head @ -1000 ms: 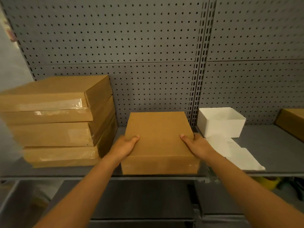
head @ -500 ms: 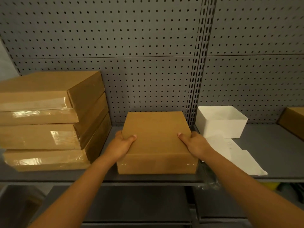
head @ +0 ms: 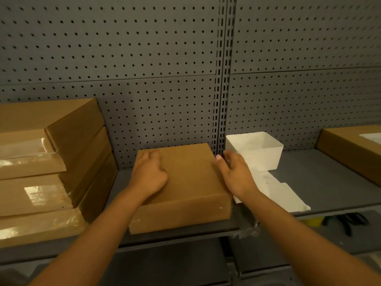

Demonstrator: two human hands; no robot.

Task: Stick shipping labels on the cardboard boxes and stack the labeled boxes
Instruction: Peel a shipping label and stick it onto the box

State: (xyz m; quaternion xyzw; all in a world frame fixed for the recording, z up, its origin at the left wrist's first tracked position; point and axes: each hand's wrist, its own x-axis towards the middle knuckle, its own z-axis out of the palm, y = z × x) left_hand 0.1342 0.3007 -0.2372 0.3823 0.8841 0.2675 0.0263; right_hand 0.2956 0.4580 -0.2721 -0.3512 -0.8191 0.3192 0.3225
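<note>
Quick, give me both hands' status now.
Left hand: open, palm flat on the cardboard box top.
Right hand: open, against the box's right edge, not gripping.

Boxes [head: 185, 182], tub [head: 261, 153] on shelf [head: 321, 182]

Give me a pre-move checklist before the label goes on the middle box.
1. Box flat on the shelf: ok, though its front edge sits at the shelf lip.
2. Top face bare for a label: ok, no label visible on it.
3. Left hand steadying the box: ok, resting on the top.
4. Right hand free to fetch a label: ok, open at the box's right edge, holding nothing.
5. Label sheets in reach: ok, lying right of the box by the white bin.
6. Room on the stack: cannot tell, its left part is cut off.
</note>
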